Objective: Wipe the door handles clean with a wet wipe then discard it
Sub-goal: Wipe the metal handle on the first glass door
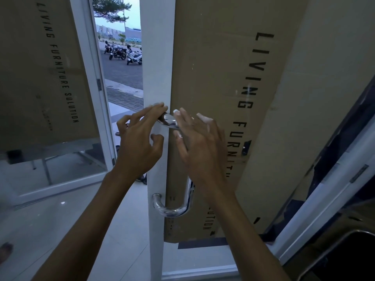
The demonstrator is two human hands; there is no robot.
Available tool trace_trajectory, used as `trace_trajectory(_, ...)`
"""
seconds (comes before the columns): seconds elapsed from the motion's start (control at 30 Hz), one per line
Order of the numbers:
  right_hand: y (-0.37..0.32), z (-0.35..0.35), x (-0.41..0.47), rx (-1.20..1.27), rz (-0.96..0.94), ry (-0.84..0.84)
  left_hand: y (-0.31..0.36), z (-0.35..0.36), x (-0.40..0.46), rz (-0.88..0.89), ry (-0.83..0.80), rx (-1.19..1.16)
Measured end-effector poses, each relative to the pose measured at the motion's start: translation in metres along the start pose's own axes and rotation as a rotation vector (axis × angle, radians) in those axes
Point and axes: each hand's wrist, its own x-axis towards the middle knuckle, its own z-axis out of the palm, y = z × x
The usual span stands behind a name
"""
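A polished chrome door handle (172,207), a long tube with curved ends, runs vertically up the white door frame (158,67). At its upper end, the left hand (140,142) touches the metal with loosely spread fingers, gripping nothing. Just right of it, the right hand (200,147) presses a white wet wipe (205,118) around the tube. Brown cardboard (223,78) covers the glass beside the handle.
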Motion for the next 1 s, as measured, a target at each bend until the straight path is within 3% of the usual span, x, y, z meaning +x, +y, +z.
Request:
trace_trajectory(0.23, 0.01, -0.004, -0.004, 0.018, 0.044, 0.021, 0.0, -0.004, 0.003, 0.003, 0.009, 0.023)
trace_trajectory(0.4, 0.003, 0.001, 0.0, -0.055, -0.089, 0.004, -0.009, -0.006, 0.007, 0.003, -0.017, 0.017)
trace_trajectory(0.57, 0.015, -0.002, -0.006, 0.002, 0.043, 0.053, -0.005, -0.004, 0.006, 0.007, 0.027, 0.038)
trace_trajectory(0.73, 0.007, 0.007, 0.0, -0.041, -0.061, 0.028, -0.002, -0.002, 0.008, -0.031, 0.022, 0.058)
trace_trajectory(0.9, 0.014, 0.003, -0.003, 0.062, 0.069, 0.035, -0.002, -0.002, 0.006, -0.041, 0.005, 0.066)
trace_trajectory(1.0, 0.006, 0.001, -0.001, 0.006, -0.008, 0.006, 0.001, 0.001, 0.005, -0.079, -0.004, 0.095)
